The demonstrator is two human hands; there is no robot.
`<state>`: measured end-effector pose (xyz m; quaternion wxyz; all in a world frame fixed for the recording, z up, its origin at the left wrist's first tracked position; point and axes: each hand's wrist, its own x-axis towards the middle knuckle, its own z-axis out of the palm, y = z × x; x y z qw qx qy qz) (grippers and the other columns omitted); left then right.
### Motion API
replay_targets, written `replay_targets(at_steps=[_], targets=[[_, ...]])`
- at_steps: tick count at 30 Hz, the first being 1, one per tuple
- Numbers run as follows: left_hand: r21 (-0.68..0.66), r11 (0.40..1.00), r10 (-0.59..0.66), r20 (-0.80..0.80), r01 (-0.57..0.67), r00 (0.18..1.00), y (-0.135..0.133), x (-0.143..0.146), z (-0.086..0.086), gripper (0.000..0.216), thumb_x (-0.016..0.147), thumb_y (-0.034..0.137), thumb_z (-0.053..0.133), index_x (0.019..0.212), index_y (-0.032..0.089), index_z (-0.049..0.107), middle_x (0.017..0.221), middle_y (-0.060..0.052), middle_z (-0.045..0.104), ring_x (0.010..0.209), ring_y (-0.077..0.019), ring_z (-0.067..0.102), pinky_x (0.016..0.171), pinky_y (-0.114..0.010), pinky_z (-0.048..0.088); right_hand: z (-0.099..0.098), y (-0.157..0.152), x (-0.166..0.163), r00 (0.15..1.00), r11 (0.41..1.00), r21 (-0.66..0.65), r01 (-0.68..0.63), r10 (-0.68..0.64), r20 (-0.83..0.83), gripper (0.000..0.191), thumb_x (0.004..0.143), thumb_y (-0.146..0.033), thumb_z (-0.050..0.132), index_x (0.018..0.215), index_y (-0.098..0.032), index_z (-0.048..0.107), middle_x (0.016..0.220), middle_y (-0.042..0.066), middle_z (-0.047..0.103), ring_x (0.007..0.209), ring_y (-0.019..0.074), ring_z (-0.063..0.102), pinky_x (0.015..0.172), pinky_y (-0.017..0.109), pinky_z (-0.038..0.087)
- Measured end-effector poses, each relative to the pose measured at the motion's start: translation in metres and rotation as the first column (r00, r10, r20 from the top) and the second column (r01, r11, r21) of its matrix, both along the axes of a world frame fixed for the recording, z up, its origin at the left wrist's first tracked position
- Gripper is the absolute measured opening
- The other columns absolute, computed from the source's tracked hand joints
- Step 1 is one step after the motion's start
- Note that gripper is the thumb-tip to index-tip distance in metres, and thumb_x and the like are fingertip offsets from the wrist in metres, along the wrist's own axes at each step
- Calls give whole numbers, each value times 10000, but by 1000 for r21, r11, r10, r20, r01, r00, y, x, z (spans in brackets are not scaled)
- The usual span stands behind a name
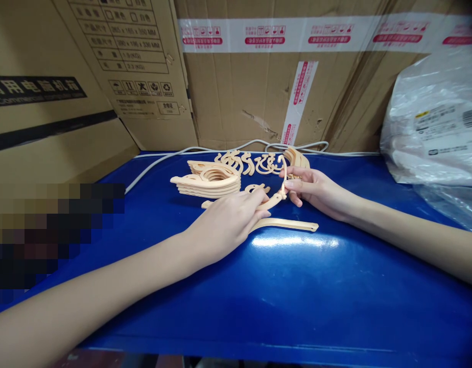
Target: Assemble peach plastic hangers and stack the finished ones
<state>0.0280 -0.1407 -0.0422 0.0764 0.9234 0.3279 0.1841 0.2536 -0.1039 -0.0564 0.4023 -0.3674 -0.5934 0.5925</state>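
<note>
At frame centre I see the left hand [230, 217] lying palm-down, fingers closed on a peach plastic hanger [285, 224] on the blue table [297, 286]; the right hand [310, 188] pinches its hook [284, 176] (stacked hangers [209, 181] just behind).

hanger stack [207, 183] on table [297, 296] | boxes [259, 92] behind | bag [435, 117] right | cable [163, 158] behind stack

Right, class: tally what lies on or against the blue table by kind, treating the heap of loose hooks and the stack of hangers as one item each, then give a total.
Stack of peach hangers: 1
Hanger body held in both hands: 1
Heap of loose peach hooks: 1
White cable: 1
Clear plastic bag: 1
Cardboard boxes behind: at least 3; the exact number cannot be told
Total: at least 8
</note>
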Motion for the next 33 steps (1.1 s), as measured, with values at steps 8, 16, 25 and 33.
replay_targets(at_steps=[8, 16, 25, 33], targets=[[177, 984, -17, -19, 20, 1000, 3, -1, -7, 122, 990, 209, 447, 990, 131, 541, 896, -56, 642, 786, -183, 598, 686, -270, 429, -3, 1, 1, 999, 999, 40, -37, 36, 35, 286, 779, -289, 738, 975, -161, 575, 660, -44, 625, 449, 51, 443, 475, 245, 306], [218, 976, -3, -39, 12, 999, 0, -2, -5, 154, 988, 198, 450, 969, 114, 578, 847, -51, 639, 739, -184, 591, 666, -276, 425, -3, 1, 0, 999, 999, 49, -20, 17, 50, 282, 771, -288, 745, 944, -159, 563, 697, -24, 650, 461, 49, 435, 472, 247, 288], [224, 974, 9, -83, 10, 996, 2, -2, -7, 201, 993, 216, 441, 1028, 105, 605, 902, -72, 663, 820, -217, 619, 706, -303, 429, -3, -1, -4, 997, 996, 88, 14, -21, 78, 316, 735, -293, 759, 893, -173, 514, 702, -11, 677, 462, 54, 441, 479, 245, 293], [293, 956, 59, -181, -3, 982, 1, 2, -5, 184, 975, 203, 476, 906, 119, 625, 750, -44, 632, 687, -186, 576, 601, -271, 352, -3, -5, -8, 991, 991, 130, 25, -41, 125, 317, 752, -299, 745, 851, -199, 460, 571, -71, 605, 438, 60, 470, 498, 235, 343]])
